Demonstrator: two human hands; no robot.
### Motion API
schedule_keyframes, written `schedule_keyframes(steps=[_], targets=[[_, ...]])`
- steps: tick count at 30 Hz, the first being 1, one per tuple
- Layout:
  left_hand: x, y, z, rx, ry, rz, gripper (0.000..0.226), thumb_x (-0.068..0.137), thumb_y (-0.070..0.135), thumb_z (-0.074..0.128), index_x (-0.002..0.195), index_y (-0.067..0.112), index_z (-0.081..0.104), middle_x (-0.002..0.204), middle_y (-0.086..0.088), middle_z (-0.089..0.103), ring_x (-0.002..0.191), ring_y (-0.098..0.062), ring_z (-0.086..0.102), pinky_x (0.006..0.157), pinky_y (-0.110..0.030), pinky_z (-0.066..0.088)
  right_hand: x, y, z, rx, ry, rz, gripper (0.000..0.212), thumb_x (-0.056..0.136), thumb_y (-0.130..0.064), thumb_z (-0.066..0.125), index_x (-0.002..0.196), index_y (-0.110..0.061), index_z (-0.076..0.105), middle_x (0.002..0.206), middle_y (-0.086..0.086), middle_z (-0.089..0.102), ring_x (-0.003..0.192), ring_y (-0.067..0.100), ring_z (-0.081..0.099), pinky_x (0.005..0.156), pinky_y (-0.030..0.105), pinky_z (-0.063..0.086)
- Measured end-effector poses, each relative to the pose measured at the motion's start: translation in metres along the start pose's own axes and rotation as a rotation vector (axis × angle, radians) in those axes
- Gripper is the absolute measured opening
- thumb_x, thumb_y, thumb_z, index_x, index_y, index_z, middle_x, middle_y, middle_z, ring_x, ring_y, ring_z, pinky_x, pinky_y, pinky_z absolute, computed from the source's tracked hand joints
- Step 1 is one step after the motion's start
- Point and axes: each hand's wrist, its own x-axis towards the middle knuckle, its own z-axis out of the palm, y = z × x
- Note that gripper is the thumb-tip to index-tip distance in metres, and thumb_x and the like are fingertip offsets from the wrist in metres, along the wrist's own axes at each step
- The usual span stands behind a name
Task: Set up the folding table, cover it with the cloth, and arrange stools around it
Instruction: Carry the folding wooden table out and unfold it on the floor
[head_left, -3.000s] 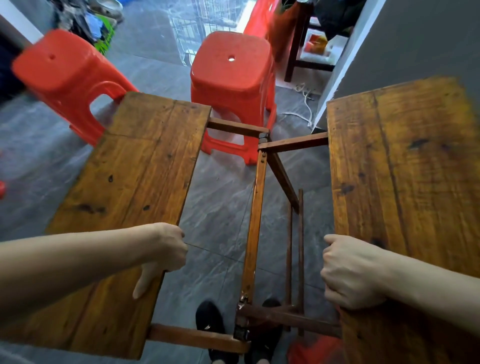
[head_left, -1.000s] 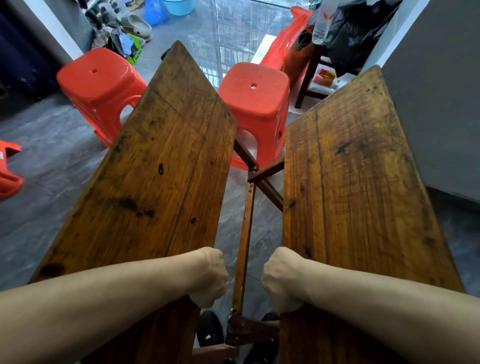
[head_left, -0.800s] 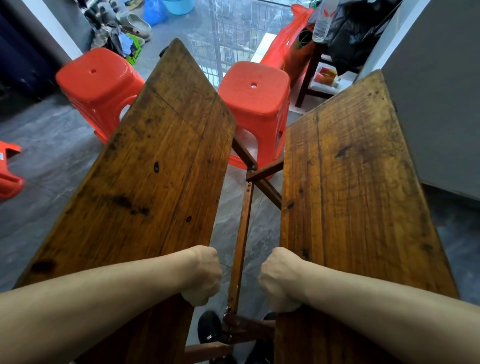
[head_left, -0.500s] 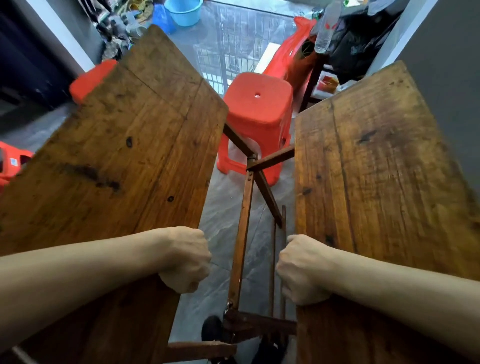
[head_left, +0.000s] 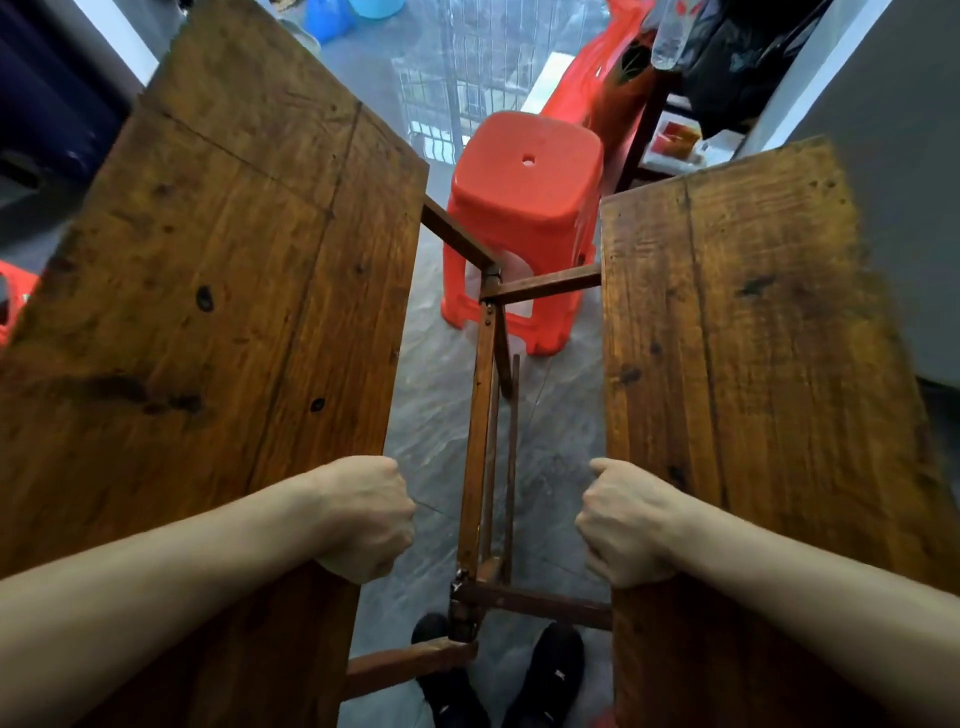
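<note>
Either side of the folding frame (head_left: 485, 441), two dark wooden table halves stand apart with grey floor showing between them: the left panel (head_left: 218, 312) and the right panel (head_left: 753, 364), each joined to the frame by short cross-bars. Left hand (head_left: 363, 519) is curled tight over the left panel's inner edge and right hand (head_left: 623, 525) grips the right panel's inner edge likewise. Beyond the frame's far end stands a red plastic stool (head_left: 524, 208), upright, while two black shoes (head_left: 550, 670) show below the frame's near end.
</note>
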Motion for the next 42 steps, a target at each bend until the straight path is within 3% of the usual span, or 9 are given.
schedule_keyframes(steps=[8,13,17,20,23,26,31,36,42], targets=[[0.005,-0.004,0.0,0.072,0.011,0.005,0.04,0.1,0.031,0.041,0.064,0.014,0.043,0.067,-0.004,0.053,0.056,-0.018,0.048,0.058,-0.034,0.035,0.007,0.004,0.004,-0.029,0.062,0.011,0.041,0.096,-0.036,0.037,0.075,-0.013,0.065,0.084,0.007,0.07,0.08,0.022,0.063,0.104,0.043,0.032],[0.004,-0.007,0.004,0.018,-0.039,-0.002,0.036,0.099,0.032,0.042,0.068,0.014,0.045,0.07,-0.004,0.054,0.067,-0.02,0.056,0.061,-0.034,0.037,0.019,-0.002,-0.005,0.022,0.097,0.003,0.042,0.095,-0.038,0.039,0.056,-0.022,0.041,0.059,-0.003,0.046,0.053,0.012,0.038,0.095,0.041,0.038],[-0.007,-0.01,0.012,0.006,-0.058,0.011,0.033,0.099,0.031,0.04,0.07,0.016,0.046,0.07,-0.002,0.049,0.071,-0.02,0.053,0.067,-0.034,0.044,0.029,-0.011,-0.011,0.003,0.104,-0.018,0.04,0.094,-0.039,0.039,0.058,-0.022,0.044,0.064,-0.004,0.048,0.057,0.014,0.042,0.093,0.038,0.039],[-0.011,-0.011,0.021,-0.02,-0.027,-0.004,0.033,0.099,0.033,0.039,0.08,0.016,0.061,0.076,-0.002,0.053,0.072,-0.021,0.054,0.074,-0.035,0.047,0.039,-0.012,-0.007,-0.011,0.094,-0.007,0.043,0.096,-0.038,0.037,0.056,-0.023,0.043,0.065,-0.003,0.049,0.06,0.015,0.043,0.096,0.042,0.039],[-0.013,-0.015,0.034,-0.027,0.014,-0.006,0.038,0.098,0.035,0.039,0.073,0.014,0.059,0.07,0.0,0.051,0.07,-0.021,0.055,0.079,-0.037,0.051,0.042,-0.015,-0.001,0.006,-0.012,0.022,0.055,0.1,-0.047,0.03,0.073,-0.014,0.064,0.077,0.003,0.064,0.066,0.018,0.047,0.096,0.04,0.037],[-0.014,-0.017,0.043,-0.019,0.057,-0.012,0.041,0.098,0.037,0.039,0.064,0.016,0.049,0.068,-0.001,0.053,0.067,-0.02,0.054,0.074,-0.036,0.052,0.042,-0.019,0.003,-0.053,-0.133,0.018,0.07,0.096,-0.064,0.025,0.099,-0.01,0.071,0.101,0.007,0.07,0.092,0.024,0.063,0.095,0.04,0.032],[-0.016,-0.018,0.052,-0.05,0.032,-0.032,0.041,0.099,0.037,0.038,0.088,0.011,0.067,0.077,-0.003,0.059,0.069,-0.019,0.053,0.066,-0.033,0.043,0.057,-0.021,0.023,-0.05,-0.329,0.074,0.096,0.081,-0.085,0.023,0.114,-0.006,0.067,0.116,0.01,0.066,0.117,0.029,0.054,0.108,0.044,0.028],[-0.017,-0.022,0.064,-0.034,0.054,-0.056,0.037,0.097,0.034,0.038,0.066,0.016,0.049,0.068,-0.001,0.053,0.065,-0.02,0.053,0.063,-0.032,0.044,0.084,-0.025,0.044,-0.066,-0.387,0.125,0.108,0.075,-0.091,0.025,0.132,-0.005,0.055,0.136,0.013,0.054,0.131,0.031,0.041,0.113,0.045,0.021],[-0.017,-0.024,0.071,0.026,0.062,-0.074,0.038,0.096,0.033,0.037,0.062,0.016,0.041,0.074,-0.005,0.057,0.068,-0.023,0.055,0.062,-0.032,0.04,0.119,-0.036,0.06,-0.118,-0.414,0.173,0.107,0.078,-0.086,0.03,0.149,-0.006,0.031,0.153,0.015,0.033,0.144,0.035,0.023,0.118,0.05,0.008]])
